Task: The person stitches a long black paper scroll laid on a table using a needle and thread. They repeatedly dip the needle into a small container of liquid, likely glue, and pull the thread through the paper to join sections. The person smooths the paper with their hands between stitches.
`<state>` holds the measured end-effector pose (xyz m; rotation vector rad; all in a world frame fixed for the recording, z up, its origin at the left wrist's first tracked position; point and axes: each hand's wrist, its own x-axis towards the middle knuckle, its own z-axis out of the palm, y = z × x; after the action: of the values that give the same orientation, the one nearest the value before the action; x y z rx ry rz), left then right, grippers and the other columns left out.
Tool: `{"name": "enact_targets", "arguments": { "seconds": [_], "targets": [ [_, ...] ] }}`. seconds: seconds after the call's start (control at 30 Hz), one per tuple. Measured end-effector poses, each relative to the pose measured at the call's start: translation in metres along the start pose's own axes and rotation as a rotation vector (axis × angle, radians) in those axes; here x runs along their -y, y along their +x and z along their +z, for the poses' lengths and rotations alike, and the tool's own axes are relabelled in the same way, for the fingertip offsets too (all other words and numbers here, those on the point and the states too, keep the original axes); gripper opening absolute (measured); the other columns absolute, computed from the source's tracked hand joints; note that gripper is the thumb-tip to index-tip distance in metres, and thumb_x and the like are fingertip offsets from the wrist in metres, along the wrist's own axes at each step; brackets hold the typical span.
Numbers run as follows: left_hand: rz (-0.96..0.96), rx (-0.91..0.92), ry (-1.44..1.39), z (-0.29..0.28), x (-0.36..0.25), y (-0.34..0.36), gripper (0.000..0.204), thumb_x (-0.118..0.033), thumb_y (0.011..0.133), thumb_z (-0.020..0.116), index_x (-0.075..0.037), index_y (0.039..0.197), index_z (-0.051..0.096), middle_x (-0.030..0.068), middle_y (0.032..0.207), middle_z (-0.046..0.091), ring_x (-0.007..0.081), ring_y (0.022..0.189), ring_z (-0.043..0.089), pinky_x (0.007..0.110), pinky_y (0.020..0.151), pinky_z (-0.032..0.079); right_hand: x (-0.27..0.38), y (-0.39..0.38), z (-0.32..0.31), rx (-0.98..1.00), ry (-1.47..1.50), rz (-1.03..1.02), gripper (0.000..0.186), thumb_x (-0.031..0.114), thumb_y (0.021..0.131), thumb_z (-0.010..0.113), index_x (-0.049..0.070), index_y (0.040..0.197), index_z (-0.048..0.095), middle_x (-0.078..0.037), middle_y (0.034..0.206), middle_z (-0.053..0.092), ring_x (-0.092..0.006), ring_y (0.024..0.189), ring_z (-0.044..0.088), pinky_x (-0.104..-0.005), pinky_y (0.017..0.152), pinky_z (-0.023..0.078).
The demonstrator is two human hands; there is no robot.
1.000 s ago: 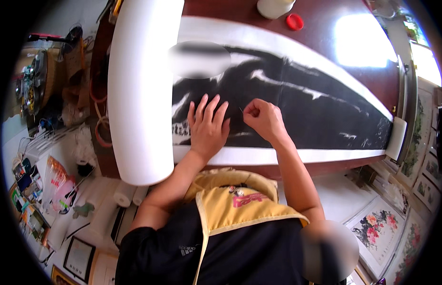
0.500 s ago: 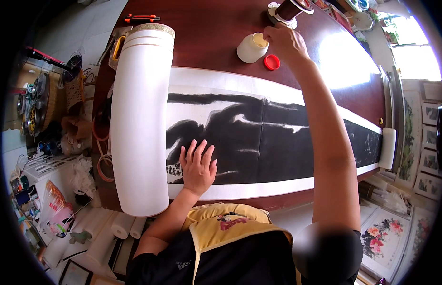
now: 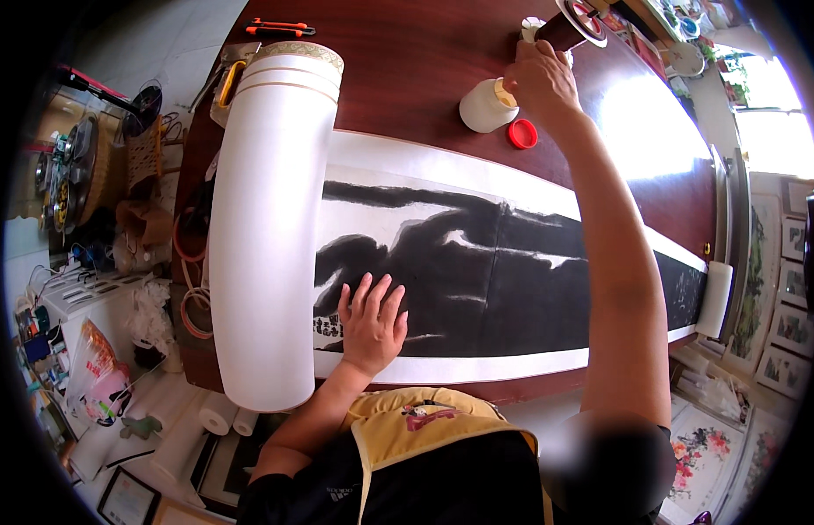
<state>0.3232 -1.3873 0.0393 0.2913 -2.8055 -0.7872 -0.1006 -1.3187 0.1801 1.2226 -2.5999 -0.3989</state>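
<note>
My left hand (image 3: 369,324) lies spread on the long black-and-white ink painting (image 3: 538,306), beside the thick roll of white paper (image 3: 267,227) at its left. My right hand (image 3: 544,80) reaches across the table, fingers curled, just above an open white jar (image 3: 486,112) with pale contents, at a dark brown cylinder (image 3: 560,22) on a white base. I cannot make out what, if anything, the fingers hold. A red lid (image 3: 522,135) lies beside the jar.
The red-brown table (image 3: 398,70) bears an orange-and-black tool (image 3: 276,26) and a smaller roll (image 3: 715,297) at the right end. Cluttered goods and bags (image 3: 101,385) stand low at left; framed pictures (image 3: 788,324) lean at right.
My right hand has left the painting and moved forward past the jar toward the brown cylinder. My left hand stays spread on the painting; the view has shifted, showing more of the table.
</note>
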Motion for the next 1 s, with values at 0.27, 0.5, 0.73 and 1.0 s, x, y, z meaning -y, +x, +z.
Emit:
{"name": "enact_targets", "arguments": {
  "seconds": [0.27,0.5,0.73,1.0],
  "targets": [
    [-0.015,-0.013,-0.035,-0.003,-0.003,0.005,0.046,-0.022,0.086,0.073,-0.015,0.13,0.063,0.0065,0.139,0.057,0.0323,0.138,0.044,0.057,0.119,0.024,-0.009,-0.001,0.004,-0.092,-0.031,-0.222,0.01,0.015,0.079,0.07,0.011,0.07,0.071,-0.001,0.101,0.06,-0.0209,0.107,0.055,-0.0358,0.096,0.043],
    [-0.02,-0.287,-0.534,-0.013,-0.067,0.11,0.068,-0.022,0.085,0.078,0.002,0.142,0.048,0.0182,0.134,0.054,0.037,0.126,0.048,0.047,0.11,0.036,-0.027,-0.022,-0.012,-0.197,0.149,-0.058,0.003,0.014,0.077,0.074,0.014,0.078,0.071,-0.002,0.096,0.058,-0.0235,0.102,0.056,-0.0389,0.092,0.045],
    [-0.01,-0.411,-0.501,0.075,-0.056,0.313,0.116,-0.026,0.07,0.093,0.003,0.155,0.019,0.0309,0.146,0.041,0.0466,0.134,0.042,0.052,0.112,0.039,-0.035,-0.052,-0.029,-0.307,0.318,0.066,0.007,0.013,0.08,0.076,0.014,0.086,0.072,-0.005,0.098,0.059,-0.027,0.102,0.057,-0.0413,0.089,0.046],
    [0.337,-0.346,-0.427,0.059,-0.05,0.336,0.089,-0.021,0.068,0.093,-0.008,0.142,0.045,0.0156,0.135,0.057,0.0366,0.124,0.057,0.045,0.103,0.05,-0.057,-0.125,-0.051,-0.494,0.595,0.233,0.009,0.013,0.08,0.078,0.011,0.087,0.072,-0.004,0.094,0.06,-0.0282,0.097,0.056,-0.0414,0.088,0.046]
  ]
}}
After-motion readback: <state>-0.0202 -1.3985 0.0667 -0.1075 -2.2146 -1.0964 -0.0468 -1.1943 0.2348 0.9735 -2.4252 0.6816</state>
